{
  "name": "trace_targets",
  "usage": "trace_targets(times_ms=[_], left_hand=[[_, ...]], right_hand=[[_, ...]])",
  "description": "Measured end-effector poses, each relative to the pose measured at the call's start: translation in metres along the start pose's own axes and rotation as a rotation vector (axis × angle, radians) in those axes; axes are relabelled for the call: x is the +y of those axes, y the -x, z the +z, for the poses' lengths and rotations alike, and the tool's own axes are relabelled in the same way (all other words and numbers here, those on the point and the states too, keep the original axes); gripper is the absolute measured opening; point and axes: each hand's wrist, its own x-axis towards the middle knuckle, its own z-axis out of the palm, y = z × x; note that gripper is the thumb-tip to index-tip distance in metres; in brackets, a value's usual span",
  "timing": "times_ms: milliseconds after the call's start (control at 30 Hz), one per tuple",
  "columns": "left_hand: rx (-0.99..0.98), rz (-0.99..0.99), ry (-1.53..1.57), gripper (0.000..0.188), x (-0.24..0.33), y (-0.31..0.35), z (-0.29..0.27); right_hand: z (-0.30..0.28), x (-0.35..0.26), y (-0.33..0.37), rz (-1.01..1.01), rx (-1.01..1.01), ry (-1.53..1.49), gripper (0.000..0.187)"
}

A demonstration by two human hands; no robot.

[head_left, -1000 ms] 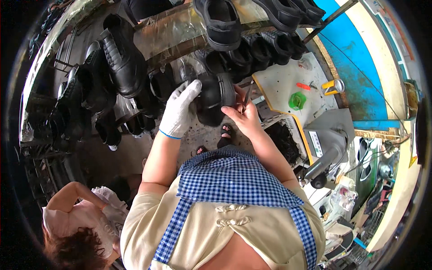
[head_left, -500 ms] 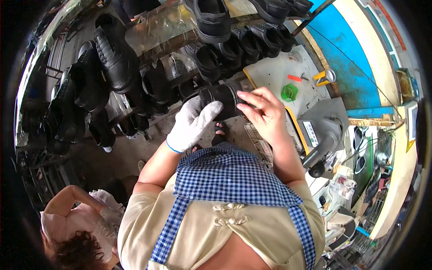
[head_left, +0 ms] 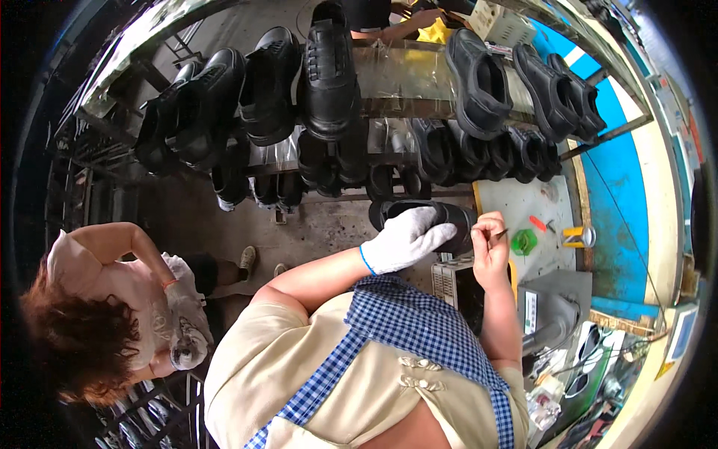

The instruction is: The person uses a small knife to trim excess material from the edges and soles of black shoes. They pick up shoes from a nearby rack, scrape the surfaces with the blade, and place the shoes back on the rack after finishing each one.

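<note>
A black shoe (head_left: 455, 222) is in front of me, gripped by my left hand (head_left: 410, 241) in a white knit glove with a blue-edged cuff. The glove covers the shoe's middle, and the thumb lies across the upper near its right end. Just beyond that end is my bare right hand (head_left: 490, 251), raised with its fingers bent together. A thin, dark, pointed thing (head_left: 500, 234) sticks out between its thumb and fingers; its kind is too small to tell.
Ahead stands a metal rack (head_left: 419, 63) with black shoes on its tiers. To the right are a white worktop (head_left: 512, 198), a green dish (head_left: 524, 242), a yellow can (head_left: 578, 237) and a grey machine (head_left: 553, 299). A co-worker (head_left: 112, 292) is at the left.
My view has turned, so the rack sits lower and further right. My right hand has come off the shoe and closed around a thin dark thing. My left hand keeps hold of the shoe.
</note>
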Motion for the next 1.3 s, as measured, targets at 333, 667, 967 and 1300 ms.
trace_targets(times_ms=[333, 667, 967, 1300], left_hand=[[-0.147, -0.603, 1.416, 0.050, -0.002, -0.007, -0.007], [-0.051, -0.387, 1.110, 0.038, 0.016, -0.011, 0.023], [0.093, -0.186, 0.889, 0.026, 0.028, -0.013, 0.039], [0.230, -0.327, 0.838, 0.021, 0.034, -0.011, 0.040]], right_hand=[[0.022, 0.023, -0.001, 0.156, 0.220, -0.024, 0.014], [-0.021, -0.067, 0.020, 0.147, 0.116, 0.356, 0.036], [-0.019, -0.085, 0.020, 0.178, 0.094, 0.406, 0.043], [-0.001, -0.082, 0.015, 0.157, 0.129, 0.478, 0.044]])
